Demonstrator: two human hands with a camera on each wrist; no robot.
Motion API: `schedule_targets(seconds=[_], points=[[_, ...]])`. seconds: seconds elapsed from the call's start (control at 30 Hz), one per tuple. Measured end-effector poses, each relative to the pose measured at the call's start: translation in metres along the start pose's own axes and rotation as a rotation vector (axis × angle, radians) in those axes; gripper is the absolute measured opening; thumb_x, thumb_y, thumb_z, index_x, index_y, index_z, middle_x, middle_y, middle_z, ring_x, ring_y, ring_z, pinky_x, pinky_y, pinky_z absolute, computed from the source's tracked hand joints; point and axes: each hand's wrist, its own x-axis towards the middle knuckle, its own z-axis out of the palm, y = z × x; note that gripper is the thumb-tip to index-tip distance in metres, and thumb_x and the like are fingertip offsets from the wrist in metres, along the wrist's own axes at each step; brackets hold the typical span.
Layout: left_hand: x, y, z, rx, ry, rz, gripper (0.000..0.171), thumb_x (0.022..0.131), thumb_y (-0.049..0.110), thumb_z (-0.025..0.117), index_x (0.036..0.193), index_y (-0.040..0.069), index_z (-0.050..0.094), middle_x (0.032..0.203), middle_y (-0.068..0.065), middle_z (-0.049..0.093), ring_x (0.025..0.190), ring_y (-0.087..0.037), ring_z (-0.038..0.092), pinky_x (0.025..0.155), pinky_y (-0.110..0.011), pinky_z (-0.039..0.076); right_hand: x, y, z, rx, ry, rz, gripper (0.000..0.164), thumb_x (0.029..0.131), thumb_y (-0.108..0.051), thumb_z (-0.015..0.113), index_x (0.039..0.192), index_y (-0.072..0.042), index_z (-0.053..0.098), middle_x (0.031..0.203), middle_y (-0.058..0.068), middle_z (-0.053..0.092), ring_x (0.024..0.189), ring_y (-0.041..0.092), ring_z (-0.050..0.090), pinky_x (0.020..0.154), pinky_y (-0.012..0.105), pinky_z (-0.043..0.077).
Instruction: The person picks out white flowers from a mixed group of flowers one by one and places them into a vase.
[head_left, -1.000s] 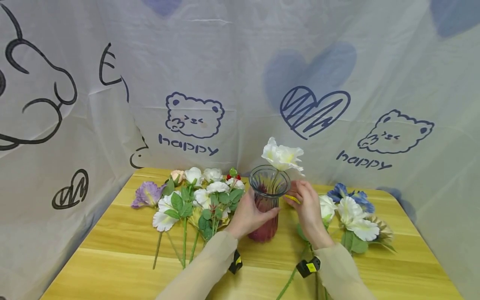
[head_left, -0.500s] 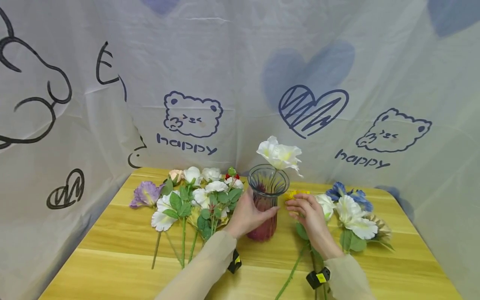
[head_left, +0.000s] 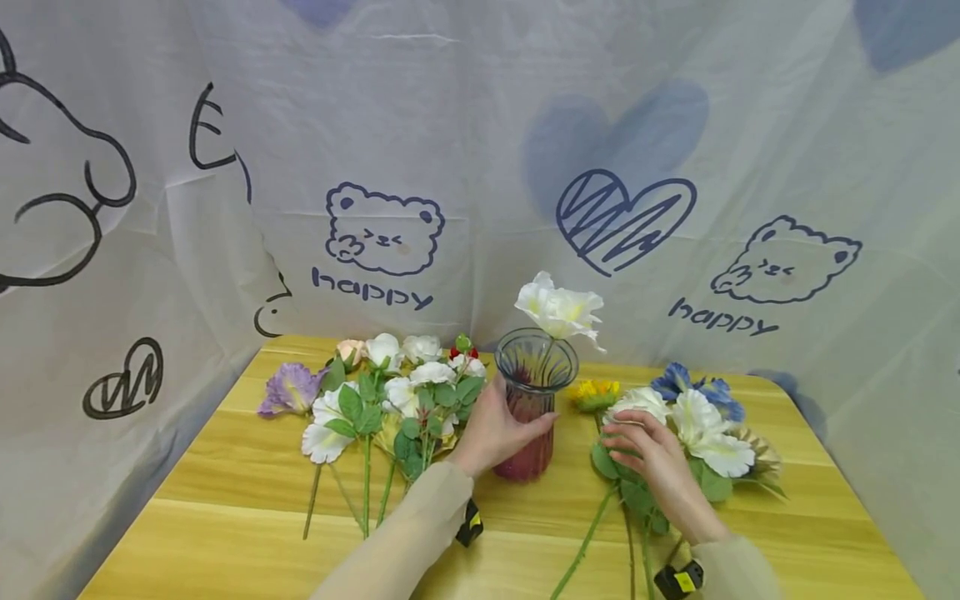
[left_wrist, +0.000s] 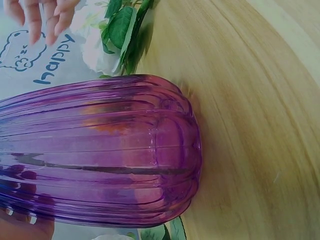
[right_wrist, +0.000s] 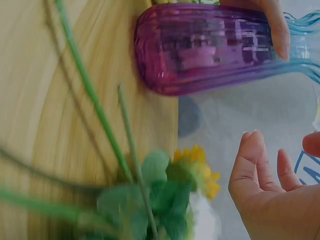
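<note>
A ribbed glass vase [head_left: 528, 454], purple-pink below and bluish at the flared rim, stands upright on the table. My left hand [head_left: 491, 429] grips its side, thumb across the front. One white ruffled flower [head_left: 558, 308] rises from the vase; its stem [left_wrist: 110, 170] shows through the glass in the left wrist view. My right hand [head_left: 660, 462] holds nothing visible, its fingers loosely bent over the leaves of a white rose [head_left: 637, 402] to the vase's right. In the right wrist view, those fingers [right_wrist: 247, 157] are apart from the vase. Behind the rose lies a yellow sunflower [head_left: 595, 395].
Left of the vase lie several artificial flowers, among them a purple one [head_left: 291, 389] and white roses [head_left: 384, 352]. On the right are a blue flower [head_left: 697, 390] and a white one [head_left: 708, 433]. A printed curtain [head_left: 480, 125] stands behind the wooden table [head_left: 247, 533].
My right hand has moved away from beside the vase rim, rightward and toward me, uncovering the sunflower. My left hand keeps its grip on the vase.
</note>
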Motion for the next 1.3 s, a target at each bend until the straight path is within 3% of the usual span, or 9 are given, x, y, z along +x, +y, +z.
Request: schedule_targets(seconds=[0.17, 0.37, 0.5, 0.6, 0.7, 0.9, 0.97, 1.1, 1.3], points=[[0.000, 0.001, 0.000, -0.011, -0.004, -0.009, 0.080, 0.082, 0.036, 0.082, 0.146, 0.014, 0.040, 0.136, -0.010, 0.062, 0.124, -0.027, 0.062, 0.110, -0.044, 0.049, -0.005, -0.002, -0.019, -0.108, -0.011, 0.016, 0.037, 0.109, -0.025, 0.042, 0.137, 0.000, 0.042, 0.116, -0.004, 0.064, 0.100, 0.005, 0.065, 0.090, 0.024, 0.057], [0.001, 0.001, 0.000, -0.001, -0.006, -0.009, 0.081, 0.082, 0.037, 0.082, 0.147, 0.013, 0.039, 0.138, -0.011, 0.060, 0.126, -0.028, 0.061, 0.111, -0.045, 0.048, -0.011, -0.002, -0.042, -0.311, -0.031, -0.004, 0.043, 0.109, -0.024, 0.042, 0.142, 0.003, 0.040, 0.136, 0.022, 0.056, 0.100, 0.001, 0.063, 0.091, 0.027, 0.057], [0.000, 0.001, 0.000, -0.006, -0.007, -0.004, 0.081, 0.082, 0.036, 0.082, 0.147, 0.012, 0.039, 0.138, -0.012, 0.060, 0.126, -0.028, 0.061, 0.111, -0.046, 0.048, -0.014, 0.001, -0.057, -0.399, -0.017, -0.035, 0.044, 0.109, -0.020, 0.042, 0.143, 0.006, 0.039, 0.141, 0.030, 0.050, 0.096, -0.005, 0.060, 0.086, 0.021, 0.056], [0.000, 0.001, 0.000, -0.010, -0.008, -0.006, 0.082, 0.082, 0.036, 0.082, 0.148, 0.013, 0.039, 0.138, -0.011, 0.060, 0.127, -0.028, 0.060, 0.111, -0.046, 0.048, -0.016, 0.003, -0.065, -0.454, 0.006, -0.056, 0.044, 0.109, -0.021, 0.043, 0.142, 0.007, 0.040, 0.138, 0.030, 0.051, 0.092, -0.010, 0.057, 0.082, 0.018, 0.056], [-0.001, 0.001, -0.001, -0.015, -0.010, -0.012, 0.083, 0.082, 0.037, 0.082, 0.148, 0.013, 0.038, 0.139, -0.011, 0.059, 0.127, -0.028, 0.060, 0.111, -0.046, 0.048, -0.018, 0.007, -0.068, -0.500, 0.016, -0.058, 0.041, 0.108, -0.020, 0.044, 0.140, 0.006, 0.042, 0.136, 0.029, 0.053, 0.094, -0.007, 0.058, 0.083, 0.022, 0.058], [-0.001, 0.001, -0.001, -0.029, -0.013, -0.015, 0.083, 0.082, 0.038, 0.082, 0.148, 0.014, 0.038, 0.138, -0.010, 0.060, 0.126, -0.027, 0.061, 0.110, -0.045, 0.049, -0.021, 0.017, -0.063, -0.520, -0.049, -0.021, 0.042, 0.106, -0.018, 0.049, 0.139, 0.006, 0.044, 0.135, 0.030, 0.054, 0.108, 0.028, 0.066, 0.086, 0.040, 0.061], [0.000, 0.000, -0.001, -0.032, -0.013, -0.011, 0.082, 0.082, 0.038, 0.082, 0.148, 0.015, 0.038, 0.138, -0.010, 0.060, 0.125, -0.027, 0.061, 0.110, -0.045, 0.049, -0.021, 0.022, -0.060, -0.514, -0.077, -0.015, 0.041, 0.105, -0.017, 0.051, 0.138, 0.007, 0.045, 0.133, 0.030, 0.056, 0.107, 0.032, 0.067, 0.084, 0.041, 0.061], [0.000, -0.001, 0.000, -0.037, -0.009, 0.001, 0.082, 0.082, 0.038, 0.082, 0.148, 0.015, 0.038, 0.137, -0.009, 0.061, 0.124, -0.026, 0.062, 0.109, -0.044, 0.049, -0.023, 0.031, -0.054, -0.537, -0.118, -0.020, 0.038, 0.103, -0.015, 0.054, 0.133, 0.007, 0.051, 0.125, 0.025, 0.062, 0.096, 0.025, 0.069, 0.075, 0.034, 0.061], [0.000, -0.002, 0.000, -0.042, -0.007, 0.008, 0.084, 0.082, 0.039, 0.082, 0.149, 0.016, 0.037, 0.137, -0.009, 0.061, 0.124, -0.025, 0.062, 0.109, -0.044, 0.050, -0.031, 0.039, -0.051, -0.676, -0.196, -0.023, 0.028, 0.102, -0.022, 0.056, 0.119, 0.000, 0.062, 0.100, 0.007, 0.067, 0.082, 0.013, 0.062, 0.065, 0.025, 0.052]])
